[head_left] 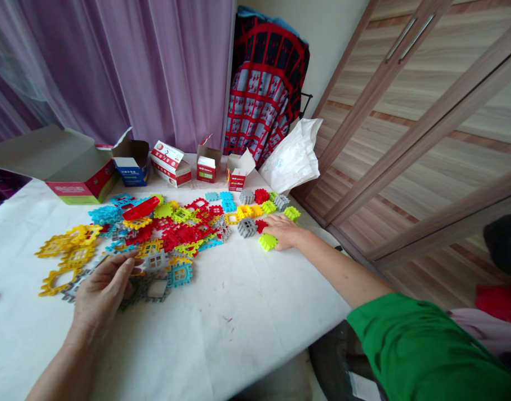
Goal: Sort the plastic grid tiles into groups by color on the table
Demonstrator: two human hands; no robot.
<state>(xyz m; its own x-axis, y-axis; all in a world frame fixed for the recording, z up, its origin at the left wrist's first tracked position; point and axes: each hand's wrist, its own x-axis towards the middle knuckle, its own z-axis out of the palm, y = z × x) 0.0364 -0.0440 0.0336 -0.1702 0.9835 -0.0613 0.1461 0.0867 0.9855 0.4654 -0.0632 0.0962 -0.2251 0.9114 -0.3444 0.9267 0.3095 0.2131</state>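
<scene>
My left hand (100, 287) is at the near left of the pile, thumb and fingers pinched together at the edge of a grey window tile (155, 260). Under and around it lie yellow tiles (78, 257), a dark grey frame tile (157, 288) and a blue window tile (180, 274). My right hand (283, 231) rests low on the table at the right, its fingertips on a small red block (261, 225), partly covered by them. Beside that hand are a lime green block (268, 241) and a grey block (247, 227).
Several open small boxes, among them a blue one (132, 170) and a red-and-white one (171, 164), line the table's back, with a large open box (82, 181) at left. A white plastic bag (295, 159) stands at the back right. Wooden wardrobe doors (426, 122) rise beyond the table.
</scene>
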